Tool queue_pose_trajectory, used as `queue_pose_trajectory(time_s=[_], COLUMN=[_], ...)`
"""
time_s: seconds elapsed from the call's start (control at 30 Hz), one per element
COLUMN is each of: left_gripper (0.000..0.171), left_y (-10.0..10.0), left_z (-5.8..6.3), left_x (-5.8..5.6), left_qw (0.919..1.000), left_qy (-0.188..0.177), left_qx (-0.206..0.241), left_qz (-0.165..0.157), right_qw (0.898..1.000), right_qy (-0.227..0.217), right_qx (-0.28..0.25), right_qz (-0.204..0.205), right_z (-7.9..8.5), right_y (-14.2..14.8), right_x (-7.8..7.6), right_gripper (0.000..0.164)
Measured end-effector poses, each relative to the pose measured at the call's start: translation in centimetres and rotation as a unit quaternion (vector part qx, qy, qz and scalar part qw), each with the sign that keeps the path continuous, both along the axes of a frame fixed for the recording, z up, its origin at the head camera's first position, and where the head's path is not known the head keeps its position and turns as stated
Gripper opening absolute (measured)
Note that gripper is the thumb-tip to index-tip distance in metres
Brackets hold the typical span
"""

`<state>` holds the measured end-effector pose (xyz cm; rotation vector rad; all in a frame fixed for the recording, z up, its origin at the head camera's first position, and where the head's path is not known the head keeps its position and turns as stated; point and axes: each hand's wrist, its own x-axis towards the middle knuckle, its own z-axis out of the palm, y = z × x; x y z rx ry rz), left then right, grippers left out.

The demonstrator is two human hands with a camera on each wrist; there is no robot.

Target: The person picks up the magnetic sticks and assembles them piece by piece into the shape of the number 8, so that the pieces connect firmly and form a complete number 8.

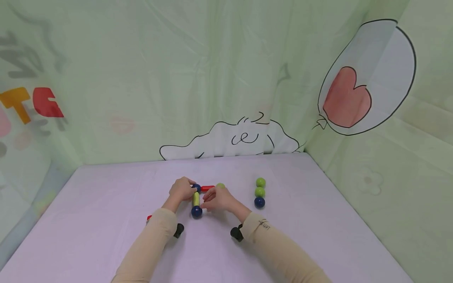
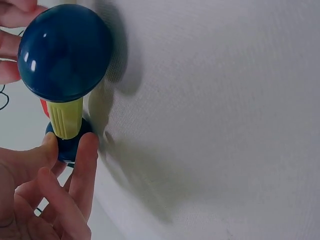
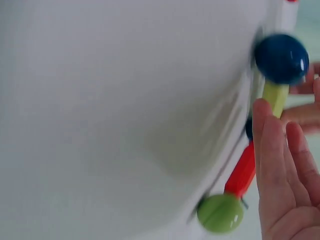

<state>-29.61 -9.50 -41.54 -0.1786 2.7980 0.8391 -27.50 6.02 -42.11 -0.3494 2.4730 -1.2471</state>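
Observation:
My left hand [image 1: 182, 189] pinches the far blue ball [image 2: 68, 149] between thumb and fingers. From that ball a ridged yellow rod [image 1: 196, 199] runs towards me to a near blue ball [image 1: 196, 212]. A red rod [image 1: 207, 188] leads right from the far ball to a green ball [image 1: 220, 185], partly hidden by my right hand in the head view. My right hand [image 1: 219, 199] hovers inside the corner of the two rods, its fingers fairly straight and holding nothing. In the left wrist view its fingertips show right beside the near blue ball.
To the right, two green balls [image 1: 260, 192] and a blue ball [image 1: 260, 202] stand in a line on the pale tablecloth [image 1: 318, 243]. A small red piece [image 1: 149, 217] peeks out beside my left sleeve. A patterned curtain [image 1: 177, 78] rises behind the table.

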Motion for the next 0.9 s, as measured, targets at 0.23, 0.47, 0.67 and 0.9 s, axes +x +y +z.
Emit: queue_pose_trajectory(time_s=[0.23, 0.47, 0.67, 0.9], left_gripper=[0.034, 0.035, 0.035, 0.034], left_y=[0.0, 0.1, 0.1, 0.0], left_z=[-0.2, -0.2, -0.2, -0.3], left_x=[-0.2, -0.3, -0.1, -0.1], left_qw=[0.9999, 0.9999, 0.9999, 0.9999], left_qy=[-0.010, -0.012, -0.008, -0.004], left_qx=[0.004, 0.008, 0.013, 0.011], left_qz=[0.010, 0.008, 0.005, 0.008], right_qw=[0.995, 0.990, 0.988, 0.988], right_qy=[0.086, 0.119, 0.109, 0.106], right_qx=[0.031, 0.044, 0.070, 0.079], right_qz=[-0.051, -0.063, -0.082, -0.083], right_z=[0.8, 0.5, -0.3, -1.0], right_y=[2.1, 3.6, 4.2, 4.1], right_x=[-1.7, -3.2, -3.9, -4.3], right_gripper=[0.026, 0.032, 0.028, 0.025])
